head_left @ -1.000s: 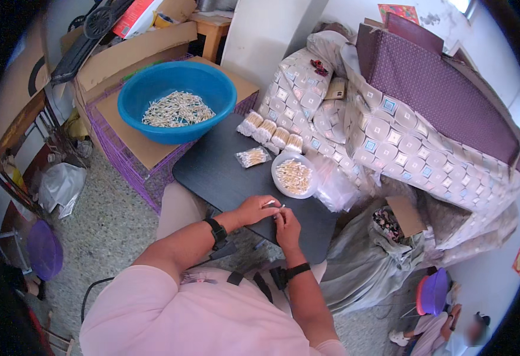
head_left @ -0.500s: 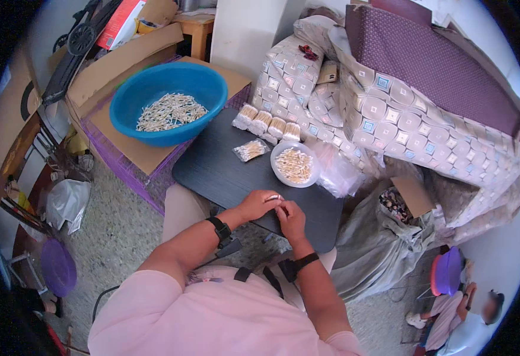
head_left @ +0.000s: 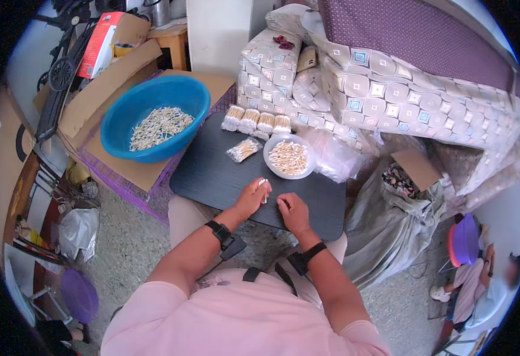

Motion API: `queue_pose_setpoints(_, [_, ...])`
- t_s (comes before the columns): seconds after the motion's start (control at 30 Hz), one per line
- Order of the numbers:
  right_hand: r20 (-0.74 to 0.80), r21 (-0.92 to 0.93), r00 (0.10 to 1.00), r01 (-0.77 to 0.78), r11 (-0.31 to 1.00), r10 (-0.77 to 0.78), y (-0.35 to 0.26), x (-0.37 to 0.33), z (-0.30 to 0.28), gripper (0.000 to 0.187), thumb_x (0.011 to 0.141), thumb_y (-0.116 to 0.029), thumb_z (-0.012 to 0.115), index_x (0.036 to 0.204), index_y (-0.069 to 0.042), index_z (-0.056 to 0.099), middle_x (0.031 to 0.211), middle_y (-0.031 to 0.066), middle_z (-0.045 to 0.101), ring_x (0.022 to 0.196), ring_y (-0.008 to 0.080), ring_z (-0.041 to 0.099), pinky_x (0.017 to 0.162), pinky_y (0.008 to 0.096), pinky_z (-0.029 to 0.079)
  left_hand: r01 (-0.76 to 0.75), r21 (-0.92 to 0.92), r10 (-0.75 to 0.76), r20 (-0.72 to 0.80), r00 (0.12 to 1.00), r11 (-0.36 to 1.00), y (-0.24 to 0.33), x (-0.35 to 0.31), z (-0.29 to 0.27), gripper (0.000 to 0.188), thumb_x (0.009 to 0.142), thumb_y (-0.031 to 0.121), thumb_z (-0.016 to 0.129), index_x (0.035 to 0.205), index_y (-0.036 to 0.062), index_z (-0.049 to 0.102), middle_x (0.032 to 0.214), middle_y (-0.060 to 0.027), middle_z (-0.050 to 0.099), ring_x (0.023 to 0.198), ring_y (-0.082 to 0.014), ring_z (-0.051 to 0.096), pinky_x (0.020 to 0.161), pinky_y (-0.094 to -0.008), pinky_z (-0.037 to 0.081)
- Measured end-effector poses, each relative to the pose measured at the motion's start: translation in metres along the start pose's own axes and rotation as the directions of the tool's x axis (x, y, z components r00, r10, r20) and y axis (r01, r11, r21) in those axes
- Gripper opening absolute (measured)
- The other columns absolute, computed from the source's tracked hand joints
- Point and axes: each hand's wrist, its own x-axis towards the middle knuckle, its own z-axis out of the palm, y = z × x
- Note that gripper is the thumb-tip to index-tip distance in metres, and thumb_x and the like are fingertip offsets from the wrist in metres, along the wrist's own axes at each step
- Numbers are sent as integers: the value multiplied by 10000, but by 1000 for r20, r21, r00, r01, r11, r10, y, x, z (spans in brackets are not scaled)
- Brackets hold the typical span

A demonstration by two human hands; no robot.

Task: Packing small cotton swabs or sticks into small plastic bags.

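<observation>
Over the near side of the black table (head_left: 212,178), my left hand (head_left: 249,200) is closed around a few cotton swabs (head_left: 263,183), whose white tips stick out. My right hand (head_left: 295,212) rests a little apart from it, fingers curled in; whether anything is inside them is hidden. Beyond my hands, a white bowl (head_left: 267,161) holds a heap of loose cotton swabs (head_left: 288,158). A small clear bag of cotton swabs (head_left: 243,150) lies left of the bowl. Several filled bags of swabs (head_left: 249,120) stand in a row at the table's far edge.
A blue basin (head_left: 113,139) with many loose swabs sits on cardboard (head_left: 130,169) at the left. Clear plastic bags (head_left: 336,157) lie right of the bowl. A patterned sofa (head_left: 402,107) stands behind, a grey sack (head_left: 384,228) at the right. Another person (head_left: 488,291) sits far right.
My hands, together before, have come apart. Swabs now show in my left hand, and my right has shifted slightly rightward. The whole view has shifted a little.
</observation>
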Motion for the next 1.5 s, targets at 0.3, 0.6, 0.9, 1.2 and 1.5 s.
queue_pose_setpoints(0.3, [19,-15,999,-34,999,34,0,1,-1,121,862,-186,627,908,-75,639,878,121,639,823,325,628,714,397,496,-54,-253,50,-23,998,966,15,-5,0,239,1012,238,421,982,51,567,693,16,493,599,-77,458,556,-239,414])
queue_pose_setpoints(0.6, [-2,-22,1000,-14,1000,14,-1,0,2,112,858,-176,626,911,-78,637,885,126,645,848,336,628,755,404,499,-150,78,149,21,989,986,8,-8,-1,198,1000,216,451,1064,81,581,679,42,466,608,-60,416,555,-232,371])
queue_pose_setpoints(0.9, [47,133,988,-150,980,145,8,4,-5,117,862,-151,625,931,-59,646,891,119,651,828,287,641,757,360,505,-74,-93,75,15,997,993,9,-9,0,215,1002,211,431,1030,68,589,703,20,533,600,-59,466,545,-226,410])
queue_pose_setpoints(1.2, [-31,74,998,-59,996,61,-6,52,-51,115,843,-81,633,951,-40,639,870,137,642,766,262,643,701,344,507,-236,111,233,40,972,965,3,-5,-5,251,994,234,438,1034,47,601,703,6,534,640,-95,488,610,-265,421])
queue_pose_setpoints(1.5, [120,-393,986,151,907,-113,16,117,-63,159,781,-115,664,939,-116,665,892,128,588,869,323,606,751,422,497,-246,121,237,79,968,962,1,-6,-4,240,986,222,439,1022,49,601,683,-4,535,640,-101,503,607,-274,426])
